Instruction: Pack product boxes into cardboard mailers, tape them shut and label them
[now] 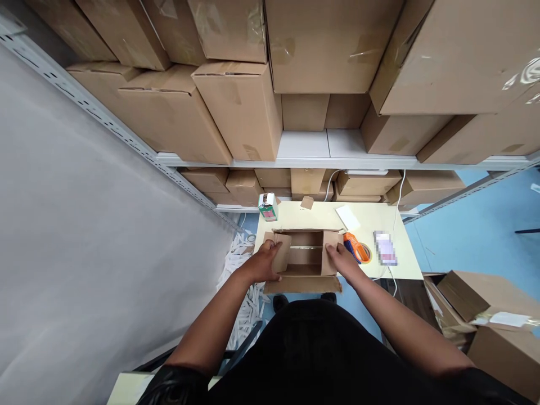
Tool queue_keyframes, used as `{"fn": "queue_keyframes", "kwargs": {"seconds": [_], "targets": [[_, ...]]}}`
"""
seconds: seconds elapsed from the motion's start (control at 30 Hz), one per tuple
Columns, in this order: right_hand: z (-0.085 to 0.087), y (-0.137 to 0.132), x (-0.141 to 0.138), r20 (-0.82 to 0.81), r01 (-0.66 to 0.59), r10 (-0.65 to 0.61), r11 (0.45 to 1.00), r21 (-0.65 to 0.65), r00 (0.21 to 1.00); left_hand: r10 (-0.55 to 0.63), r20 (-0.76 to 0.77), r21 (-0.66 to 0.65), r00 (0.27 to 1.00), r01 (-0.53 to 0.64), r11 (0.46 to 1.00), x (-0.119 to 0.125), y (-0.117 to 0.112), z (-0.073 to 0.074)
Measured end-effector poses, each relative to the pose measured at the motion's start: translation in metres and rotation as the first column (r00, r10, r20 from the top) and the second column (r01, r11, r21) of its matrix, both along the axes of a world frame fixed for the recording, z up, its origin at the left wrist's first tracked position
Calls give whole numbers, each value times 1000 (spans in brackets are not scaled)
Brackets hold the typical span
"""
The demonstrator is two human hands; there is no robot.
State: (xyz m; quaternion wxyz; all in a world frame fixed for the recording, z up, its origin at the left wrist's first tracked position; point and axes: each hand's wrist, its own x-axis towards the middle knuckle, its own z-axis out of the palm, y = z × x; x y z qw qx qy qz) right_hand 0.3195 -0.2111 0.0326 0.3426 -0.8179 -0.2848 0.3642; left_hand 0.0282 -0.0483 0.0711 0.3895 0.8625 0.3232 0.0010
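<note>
An opened cardboard box is at the front edge of the pale table, its inside showing bare brown board. My left hand grips the box's left end, thumb and fingers on and around the short left flap, which is folded inward. On the opposite end, my right hand holds the right flap, also folded in over the opening. The long near flap hangs outward toward my body. Just beyond my right hand lies an orange and blue tape dispenser with a tape roll. Some fingertips are hidden.
The table also carries a small green and white carton, a white card, a phone and cables. Shelves full of cartons rise behind. Paper strips cover the floor at left; open boxes stand right.
</note>
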Motion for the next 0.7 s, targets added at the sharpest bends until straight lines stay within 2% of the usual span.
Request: {"fn": "queue_keyframes", "kwargs": {"seconds": [0.1,0.17,0.23,0.3,0.33,0.4,0.47,0.57,0.63,0.7], "targets": [[6,12,-1,159,-34,61,986,-165,985,36,-19,54,999,-35,998,10,4,-3],[7,15,0,223,-92,138,974,-208,965,146,-59,79,987,-142,987,16,5,-3],[4,15,2,195,-150,200,958,-243,960,315,-66,133,947,-305,943,21,6,-4],[-2,12,3,105,-194,224,951,-243,969,417,28,215,909,-413,885,25,10,-6],[-5,11,4,59,-202,220,954,-223,974,398,96,251,912,-409,877,25,12,-7],[-12,5,5,-11,-188,188,969,-161,982,252,196,293,948,-302,907,23,18,-10],[-18,-5,6,-87,-110,102,990,-89,991,99,224,289,970,-163,943,17,23,-15],[-25,-32,10,-275,47,-26,997,68,961,30,229,217,973,-81,973,3,21,-25],[-27,-54,11,-358,16,65,976,219,932,37,230,152,973,-73,986,-5,15,-32],[-26,-72,9,-296,-138,235,940,313,926,52,228,97,972,-76,992,-9,7,-37]]}}
